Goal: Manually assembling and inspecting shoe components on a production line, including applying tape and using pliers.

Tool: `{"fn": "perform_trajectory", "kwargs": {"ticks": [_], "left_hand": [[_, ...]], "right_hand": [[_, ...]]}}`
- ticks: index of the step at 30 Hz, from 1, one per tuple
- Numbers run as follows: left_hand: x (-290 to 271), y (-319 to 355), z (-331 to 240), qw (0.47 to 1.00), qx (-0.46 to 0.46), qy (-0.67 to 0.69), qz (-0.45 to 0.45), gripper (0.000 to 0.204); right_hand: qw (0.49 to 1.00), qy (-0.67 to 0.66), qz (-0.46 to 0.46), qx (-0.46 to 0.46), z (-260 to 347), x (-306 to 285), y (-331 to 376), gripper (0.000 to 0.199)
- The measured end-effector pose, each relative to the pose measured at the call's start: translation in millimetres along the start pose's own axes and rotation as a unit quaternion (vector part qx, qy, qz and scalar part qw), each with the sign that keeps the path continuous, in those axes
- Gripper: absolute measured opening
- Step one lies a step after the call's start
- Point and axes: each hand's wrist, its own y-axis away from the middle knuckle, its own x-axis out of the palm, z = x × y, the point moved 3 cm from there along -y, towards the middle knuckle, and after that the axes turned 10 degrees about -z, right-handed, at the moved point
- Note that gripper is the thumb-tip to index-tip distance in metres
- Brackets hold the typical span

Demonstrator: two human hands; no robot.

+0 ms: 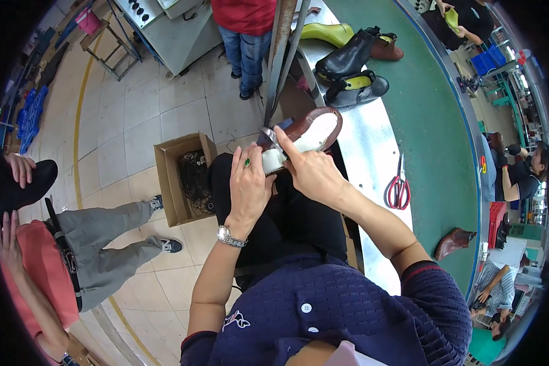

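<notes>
— What are the two hands doing?

— Both are on a brown shoe [311, 131] with a pale lining, held over the person's lap at the near edge of the metal bench [372, 158]. The left hand [248, 183], with a green-stoned ring and a wristwatch [231, 236], lies flat on the shoe's near end, fingers close together and curled over its white part.

— And the right?

— The right hand [314, 171] grips the shoe from the other side, forefinger stretched out along the rim toward a small metal piece at the foot of a slanted metal post [279, 61]. The other fingers fold round the shoe.

— What lies about?

— Red-handled scissors [399, 186] lie on the bench to the right, well apart from the hands. Black boots [351, 73] stand farther up it. A brown boot [454, 243] rests on the green belt [433, 122]. An open cardboard box [180, 177] sits on the floor to the left, beside a seated person in grey trousers [113, 244].
</notes>
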Motion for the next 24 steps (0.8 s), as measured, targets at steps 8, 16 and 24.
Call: {"fn": "perform_trajectory", "kwargs": {"ticks": [8,16,24], "left_hand": [[-4.8,-1.3,18.8,0.999,0.02,0.017,0.038,0.077],[-25.8,31.3,12.6,0.986,-0.089,0.138,-0.01,0.116],[-37.8,105.5,23.0,0.935,-0.314,0.161,0.013,0.049]], "right_hand": [[0.999,-0.028,0.024,0.007,-16.0,-9.2,2.1,0.061],[0.999,0.024,-0.028,0.037,-64.2,-25.4,39.0,0.053],[0.932,-0.212,0.243,0.167,10.5,-25.9,75.4,0.054]]}}
